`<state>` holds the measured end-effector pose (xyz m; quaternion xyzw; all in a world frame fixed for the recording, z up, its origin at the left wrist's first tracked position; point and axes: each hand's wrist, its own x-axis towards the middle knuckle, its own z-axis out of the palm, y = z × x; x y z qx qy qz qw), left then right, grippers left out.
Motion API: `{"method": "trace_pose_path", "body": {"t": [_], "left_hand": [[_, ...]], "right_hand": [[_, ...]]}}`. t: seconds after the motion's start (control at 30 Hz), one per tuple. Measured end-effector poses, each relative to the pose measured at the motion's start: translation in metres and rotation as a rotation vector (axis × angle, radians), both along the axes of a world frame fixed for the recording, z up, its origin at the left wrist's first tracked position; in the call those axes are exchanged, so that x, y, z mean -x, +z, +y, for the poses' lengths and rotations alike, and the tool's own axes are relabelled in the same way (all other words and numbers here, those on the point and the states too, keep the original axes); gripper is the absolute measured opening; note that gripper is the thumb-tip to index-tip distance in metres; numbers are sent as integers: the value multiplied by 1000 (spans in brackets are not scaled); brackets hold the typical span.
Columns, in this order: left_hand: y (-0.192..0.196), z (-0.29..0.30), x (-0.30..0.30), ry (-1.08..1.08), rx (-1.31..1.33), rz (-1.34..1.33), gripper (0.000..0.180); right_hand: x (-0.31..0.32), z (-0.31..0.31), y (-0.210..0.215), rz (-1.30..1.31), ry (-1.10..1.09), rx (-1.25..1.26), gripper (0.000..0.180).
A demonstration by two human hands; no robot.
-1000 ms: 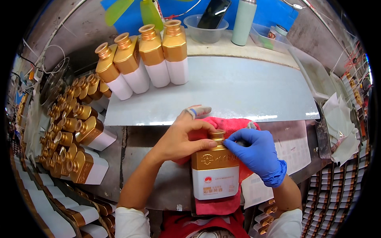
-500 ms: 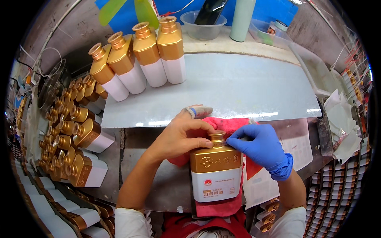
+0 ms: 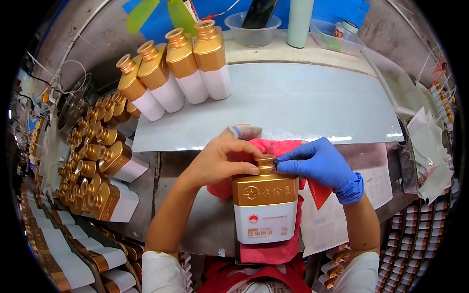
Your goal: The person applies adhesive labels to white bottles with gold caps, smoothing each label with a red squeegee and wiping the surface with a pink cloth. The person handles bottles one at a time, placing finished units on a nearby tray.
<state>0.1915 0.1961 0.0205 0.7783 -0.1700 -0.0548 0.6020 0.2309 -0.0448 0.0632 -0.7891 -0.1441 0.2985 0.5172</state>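
A gold-and-white bottle (image 3: 266, 215) lies tilted on a pink cloth (image 3: 268, 254) in front of me, its neck pointing away. My left hand (image 3: 229, 158), bare apart from a wrapped fingertip, curls its thumb and a bent finger against the left side of the gold neck. The wrapped finger stretches out beyond it. At the neck's right side, my right hand (image 3: 320, 168) in a blue glove pinches thumb and fingers together. A small dark bit shows at those fingertips; its kind is unclear. Below that hand hangs a red pointed piece (image 3: 320, 194), partly hidden.
Several like bottles (image 3: 176, 71) stand on the grey board (image 3: 303, 102); more crowd the left (image 3: 115, 161). Behind are a clear bowl (image 3: 252, 31) with a phone, and a pale green flask (image 3: 299, 24). White sheets (image 3: 427, 151) fill a bin at right. Stacked bottles (image 3: 415, 239) rise at lower right.
The whole view has shifted slightly. My right hand's fingers have lifted a little and straightened at the neck, and more of the red piece shows. My left hand keeps its hold.
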Motion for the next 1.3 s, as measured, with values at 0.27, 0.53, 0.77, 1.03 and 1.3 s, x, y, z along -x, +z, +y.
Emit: {"method": "trace_pose_path", "body": {"t": [0.27,0.53,0.77,1.03,1.3], "left_hand": [[4,3,-1,-36,-49,59,28],[19,-20,6,51,-341,-128,29],[24,-24,6,71,-367,-23,26],[29,-29,7,149,-417,64,30],[25,-18,2,6,-293,37,32]], "right_hand": [[-1,0,3,5,25,3,30],[-1,-9,-13,51,-35,-123,30],[0,-9,-13,64,-32,-139,30],[1,-9,-17,61,-47,-157,31],[2,-8,-11,68,-58,-138,31]]}}
